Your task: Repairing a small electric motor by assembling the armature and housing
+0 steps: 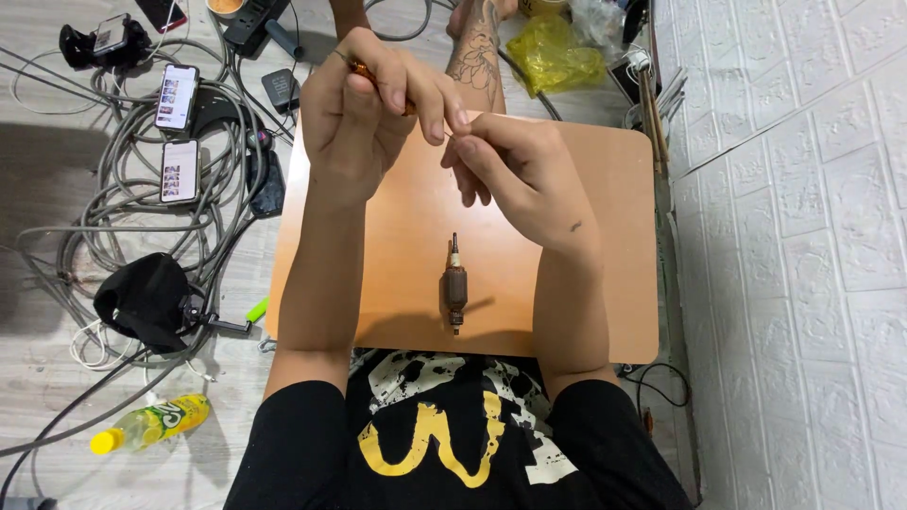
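Hands working above the worktop [605, 189]: I'm seeing the left hand [364, 113] clamped on a small orange-brown part [362, 70], the right hand [515, 161] pinching something fine at its tip. Motor armature [455, 286] is lying untouched below. Next move, I judge, needs a steady pinch.

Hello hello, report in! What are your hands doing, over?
Left hand shut on an orange-brown tool. Right hand pinching something tiny at its tip. Motor rotor lying untouched on the small table. Nothing between.
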